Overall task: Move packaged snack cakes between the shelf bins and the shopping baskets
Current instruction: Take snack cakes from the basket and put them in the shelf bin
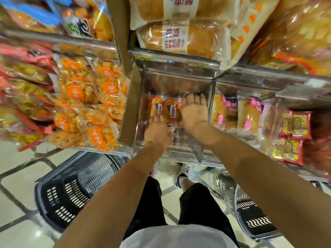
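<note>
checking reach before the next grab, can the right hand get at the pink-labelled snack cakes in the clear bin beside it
Probably yes: the right hand is in the neighbouring bin, the pink-labelled snack cakes lie uncovered, only a clear acrylic divider stands between.

We reach both hands into the clear shelf bin (176, 81) at the centre of the frame. Our left hand (157, 131) touches the near ends of the snack cakes (165, 109), and our right hand (194, 111) lies over the pack beside them, fingers spread toward the back wall. A dark basket (71, 192) sits on the floor at lower left, another basket (254, 221) at lower right
</note>
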